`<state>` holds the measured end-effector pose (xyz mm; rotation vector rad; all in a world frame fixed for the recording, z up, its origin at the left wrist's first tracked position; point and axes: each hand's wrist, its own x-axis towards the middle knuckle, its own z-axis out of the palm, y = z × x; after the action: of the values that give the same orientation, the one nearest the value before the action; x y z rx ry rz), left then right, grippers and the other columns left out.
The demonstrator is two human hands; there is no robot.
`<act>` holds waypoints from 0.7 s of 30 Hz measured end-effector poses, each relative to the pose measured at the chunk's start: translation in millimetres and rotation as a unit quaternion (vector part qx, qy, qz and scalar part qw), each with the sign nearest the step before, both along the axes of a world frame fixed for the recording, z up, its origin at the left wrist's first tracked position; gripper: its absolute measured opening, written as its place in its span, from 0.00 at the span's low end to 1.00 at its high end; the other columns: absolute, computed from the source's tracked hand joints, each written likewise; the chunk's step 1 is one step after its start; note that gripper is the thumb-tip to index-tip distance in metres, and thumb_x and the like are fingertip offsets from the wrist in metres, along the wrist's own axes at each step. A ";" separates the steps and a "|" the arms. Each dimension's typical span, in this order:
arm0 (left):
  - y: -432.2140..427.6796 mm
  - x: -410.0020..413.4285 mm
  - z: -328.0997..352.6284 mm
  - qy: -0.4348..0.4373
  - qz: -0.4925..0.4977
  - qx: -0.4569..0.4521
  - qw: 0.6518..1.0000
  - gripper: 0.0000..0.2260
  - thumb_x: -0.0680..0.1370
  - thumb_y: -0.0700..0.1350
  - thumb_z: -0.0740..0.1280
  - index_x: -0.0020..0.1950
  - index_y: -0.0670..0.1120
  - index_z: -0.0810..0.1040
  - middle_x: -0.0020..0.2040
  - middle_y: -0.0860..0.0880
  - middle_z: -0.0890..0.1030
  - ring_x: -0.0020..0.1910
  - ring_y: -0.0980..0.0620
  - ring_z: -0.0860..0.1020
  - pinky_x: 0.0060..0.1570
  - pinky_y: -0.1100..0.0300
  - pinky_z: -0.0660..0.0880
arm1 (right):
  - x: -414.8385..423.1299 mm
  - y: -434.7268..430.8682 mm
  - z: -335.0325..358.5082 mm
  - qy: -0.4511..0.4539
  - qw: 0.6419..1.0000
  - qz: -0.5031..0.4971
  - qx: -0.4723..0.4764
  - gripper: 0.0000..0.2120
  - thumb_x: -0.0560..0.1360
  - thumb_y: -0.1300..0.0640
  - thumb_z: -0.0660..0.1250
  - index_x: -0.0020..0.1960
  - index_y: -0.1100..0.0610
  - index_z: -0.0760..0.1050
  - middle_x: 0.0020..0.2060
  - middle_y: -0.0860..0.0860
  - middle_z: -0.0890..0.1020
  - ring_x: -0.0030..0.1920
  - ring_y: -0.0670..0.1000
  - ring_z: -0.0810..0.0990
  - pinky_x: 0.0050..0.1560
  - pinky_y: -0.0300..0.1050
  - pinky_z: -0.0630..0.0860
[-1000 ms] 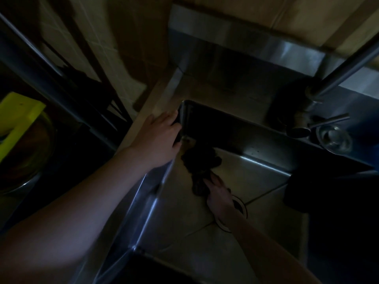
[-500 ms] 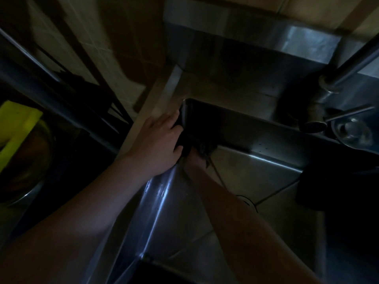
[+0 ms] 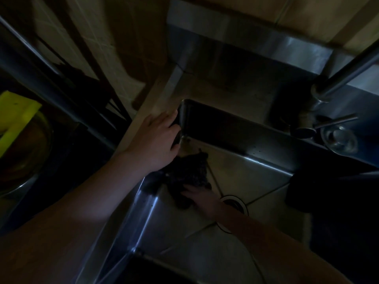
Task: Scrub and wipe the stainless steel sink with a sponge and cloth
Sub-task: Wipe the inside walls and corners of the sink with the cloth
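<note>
The stainless steel sink (image 3: 246,177) fills the middle of the dim head view, with its round drain (image 3: 235,202) near the basin's centre. A dark crumpled cloth (image 3: 188,171) lies on the basin floor near the far left corner. My right hand (image 3: 202,198) is down in the basin just left of the drain, with its fingers pressing on the near edge of the cloth. My left hand (image 3: 158,140) rests flat on the sink's left rim, its fingertips over the corner edge, holding nothing.
A steel tap (image 3: 336,83) with a lever handle (image 3: 336,120) rises at the back right, beside a round fitting (image 3: 339,140). A dark object (image 3: 320,191) hangs over the right rim. At far left a yellow-green item (image 3: 16,111) lies on a bowl (image 3: 26,152).
My right hand has pulled the cloth back from the far left corner toward the drain, after pushing it into that corner half a second ago. My left hand stays on the rim.
</note>
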<state>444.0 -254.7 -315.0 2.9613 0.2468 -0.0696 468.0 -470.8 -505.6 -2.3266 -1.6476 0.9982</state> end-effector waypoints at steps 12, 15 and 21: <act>-0.5 0.2 5.3 0.004 -0.007 -0.005 1.000 0.19 0.75 0.52 0.63 0.63 0.45 0.73 0.76 0.44 0.58 0.74 0.47 0.57 0.66 0.52 0.54 | 32.2 -59.1 2.2 0.024 0.996 -0.083 0.019 0.30 0.69 0.70 0.60 0.69 0.53 0.70 0.67 0.55 0.72 0.63 0.60 0.73 0.61 0.50 0.73; -0.1 0.1 4.6 0.005 -0.004 -0.001 1.000 0.19 0.75 0.52 0.64 0.63 0.45 0.73 0.76 0.44 0.57 0.74 0.47 0.57 0.67 0.52 0.54 | 45.6 -25.6 2.3 0.005 0.991 -0.136 0.020 0.32 0.69 0.70 0.59 0.72 0.53 0.66 0.71 0.54 0.67 0.68 0.61 0.68 0.64 0.50 0.70; 0.9 0.2 0.8 0.007 -0.003 0.000 1.000 0.20 0.74 0.52 0.64 0.64 0.45 0.72 0.76 0.44 0.57 0.74 0.47 0.56 0.67 0.52 0.55 | 58.9 27.5 6.1 -0.063 0.982 -0.175 0.017 0.32 0.70 0.69 0.60 0.73 0.54 0.63 0.71 0.56 0.67 0.67 0.63 0.67 0.65 0.51 0.67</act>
<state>444.2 -253.8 -314.2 2.9635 0.2389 -0.0904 526.9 -443.4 -499.5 -2.5786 -1.2147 0.7577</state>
